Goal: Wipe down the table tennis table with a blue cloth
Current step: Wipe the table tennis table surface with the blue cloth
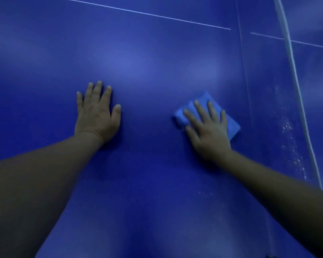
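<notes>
The dark blue table tennis table [147,53] fills the view. A folded light blue cloth [203,100] lies flat on it right of centre. My right hand [208,127] presses on the cloth with straight, spread fingers and covers its near half. My left hand [97,112] rests flat on the bare table surface to the left, fingers straight, holding nothing.
A thin white centre line [142,13] crosses the table at the top. The net [295,86], with its white top band, runs down the right side, with the other table half beyond it. Whitish specks [287,127] dot the surface near the net.
</notes>
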Demonstrator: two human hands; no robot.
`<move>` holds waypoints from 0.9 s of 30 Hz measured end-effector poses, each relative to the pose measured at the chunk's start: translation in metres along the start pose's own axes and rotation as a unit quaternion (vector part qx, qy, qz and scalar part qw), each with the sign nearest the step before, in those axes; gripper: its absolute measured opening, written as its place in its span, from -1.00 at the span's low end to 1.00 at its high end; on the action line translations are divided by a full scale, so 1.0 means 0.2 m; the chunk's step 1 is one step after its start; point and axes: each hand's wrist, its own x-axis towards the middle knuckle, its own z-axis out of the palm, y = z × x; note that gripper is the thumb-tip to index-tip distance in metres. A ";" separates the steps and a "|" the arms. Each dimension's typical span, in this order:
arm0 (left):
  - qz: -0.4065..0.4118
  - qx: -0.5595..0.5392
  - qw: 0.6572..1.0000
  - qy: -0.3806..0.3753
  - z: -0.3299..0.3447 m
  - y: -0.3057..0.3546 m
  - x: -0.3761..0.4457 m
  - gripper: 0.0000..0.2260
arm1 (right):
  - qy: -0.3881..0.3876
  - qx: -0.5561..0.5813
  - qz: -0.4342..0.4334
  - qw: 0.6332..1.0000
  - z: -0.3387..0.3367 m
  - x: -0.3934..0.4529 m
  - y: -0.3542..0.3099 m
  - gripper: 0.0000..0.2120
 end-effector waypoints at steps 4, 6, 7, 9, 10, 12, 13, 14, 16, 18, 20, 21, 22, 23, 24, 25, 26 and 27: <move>0.009 -0.074 0.997 0.017 -0.02 -0.03 -0.12 -0.36 | -0.033 0.024 -0.127 0.991 -0.01 -0.68 -0.14 -0.54; 0.045 -0.062 0.997 0.024 -0.02 -0.04 -0.29 -0.39 | -0.059 0.019 -0.164 0.984 -0.02 -0.62 -0.07 -0.54; 0.069 -0.055 0.996 0.019 -0.02 -0.04 -0.39 -0.40 | -0.053 0.006 -0.144 0.988 -0.01 -0.52 -0.05 -0.53; 0.121 -0.044 0.992 0.002 -0.01 -0.04 -0.60 -0.44 | -0.029 0.016 -0.017 0.999 -0.01 -0.28 -0.02 -0.49; 0.143 -0.035 0.989 -0.005 -0.01 -0.03 -0.71 -0.45 | -0.029 0.022 0.051 0.998 -0.02 -0.17 -0.01 -0.48; 0.169 -0.004 0.985 -0.015 0.01 -0.03 -0.89 -0.46 | -0.037 0.040 0.131 0.990 -0.02 -0.10 -0.04 -0.49; 0.174 0.013 0.984 -0.023 0.02 -0.03 -0.96 -0.46 | -0.031 0.039 0.137 0.989 -0.01 -0.16 -0.08 -0.49; 0.174 0.027 0.984 -0.032 0.02 -0.03 -1.02 -0.46 | -0.020 0.030 0.124 0.992 -0.01 -0.27 -0.12 -0.48; 0.172 0.039 0.983 -0.051 0.03 -0.03 -1.06 -0.46 | -0.001 0.030 0.073 0.997 -0.01 -0.63 -0.23 -0.49; 0.167 0.045 0.983 -0.064 0.03 -0.03 -1.05 -0.46 | -0.022 0.022 0.000 1.000 -0.01 -1.02 -0.32 -0.51; 0.165 0.046 0.983 -0.071 0.03 -0.02 -1.04 -0.46 | -0.054 0.018 -0.074 0.996 -0.03 -1.16 -0.29 -0.51; 0.166 0.046 0.982 -0.073 0.03 -0.02 -1.05 -0.46 | -0.064 0.021 -0.092 0.993 -0.04 -1.13 -0.25 -0.51; 0.167 0.048 0.982 -0.073 0.03 -0.02 -1.05 -0.45 | -0.060 0.015 -0.089 0.994 -0.03 -1.05 -0.21 -0.51; 0.168 0.051 0.982 -0.074 0.03 -0.03 -1.04 -0.45 | -0.047 0.009 -0.055 0.997 -0.02 -0.95 -0.19 -0.51; 0.168 0.054 0.981 -0.075 0.03 -0.03 -1.04 -0.44 | -0.034 0.013 0.010 0.999 -0.01 -0.84 -0.17 -0.50; 0.167 0.055 0.981 -0.077 0.03 -0.03 -1.04 -0.44 | -0.029 0.019 0.085 0.996 -0.02 -0.74 -0.16 -0.50; 0.165 0.056 0.981 -0.079 0.03 -0.03 -1.04 -0.44 | -0.022 0.024 0.155 0.987 -0.02 -0.67 -0.16 -0.50; 0.163 0.058 0.981 -0.083 0.03 -0.03 -1.04 -0.43 | -0.019 0.031 0.212 0.977 -0.02 -0.63 -0.18 -0.50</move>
